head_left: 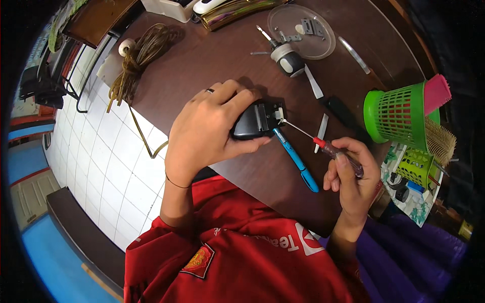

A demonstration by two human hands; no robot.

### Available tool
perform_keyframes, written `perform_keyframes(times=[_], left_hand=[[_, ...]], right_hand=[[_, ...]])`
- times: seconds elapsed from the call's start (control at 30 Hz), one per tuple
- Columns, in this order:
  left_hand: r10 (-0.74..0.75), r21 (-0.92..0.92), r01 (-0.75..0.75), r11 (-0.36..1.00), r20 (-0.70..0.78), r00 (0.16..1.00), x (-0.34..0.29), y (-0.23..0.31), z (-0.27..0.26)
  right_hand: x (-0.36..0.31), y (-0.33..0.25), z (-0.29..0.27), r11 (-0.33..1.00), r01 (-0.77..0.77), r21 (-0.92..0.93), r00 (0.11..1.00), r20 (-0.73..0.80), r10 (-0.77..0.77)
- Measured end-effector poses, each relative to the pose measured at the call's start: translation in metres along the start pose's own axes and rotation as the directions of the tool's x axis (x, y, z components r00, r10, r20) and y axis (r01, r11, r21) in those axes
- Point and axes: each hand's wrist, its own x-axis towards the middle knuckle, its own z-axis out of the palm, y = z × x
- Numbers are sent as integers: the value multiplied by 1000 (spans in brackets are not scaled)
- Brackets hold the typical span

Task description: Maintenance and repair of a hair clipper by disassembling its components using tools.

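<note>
A black hair clipper [248,122], its cutting head off, is gripped by my left hand [204,126], with fingers over the top and thumb along the near side. A small white piece [279,115] shows at its exposed end. In my right hand [353,174], the fingers close round a slim screwdriver [322,143] with a red and see-through dark handle. Its tip is at the white piece; whether it presses on it I cannot tell. A blue pen [298,162] lies on the table just below the clipper's end.
Behind stand a stubby grey-and-black screwdriver [288,59] and a clear round lid [327,46] holding metal blade parts [313,28]. At right, a green basket [399,112] lies tipped, near a dark-handled tool [339,112]. A coiled brown cord [144,53] hangs over the table's left edge.
</note>
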Motion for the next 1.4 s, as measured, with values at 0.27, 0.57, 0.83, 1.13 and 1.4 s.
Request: perform_keyframes(times=[0.27,0.57,0.83,1.13,1.4], left_hand=[[-3,1,3,1000,1,1000,-1,0,-1],[0,1,0,1000,0,1000,-1,0,-1],[7,0,-7,1000,-18,1000,0,-1,0],[-1,-3,1,1000,-12,1000,-2,-1,-1],[19,-10,-19,1000,-39,999,-2,-1,1]], right_hand=[[-1,3,-2,998,9,-57,1000,20,-8],[0,4,0,999,21,-42,999,35,-20],[-2,-1,-2,999,-25,-48,999,37,27],[1,-18,-11,976,-37,-212,999,-40,29],[8,-18,-6,960,38,-277,997,73,-19]])
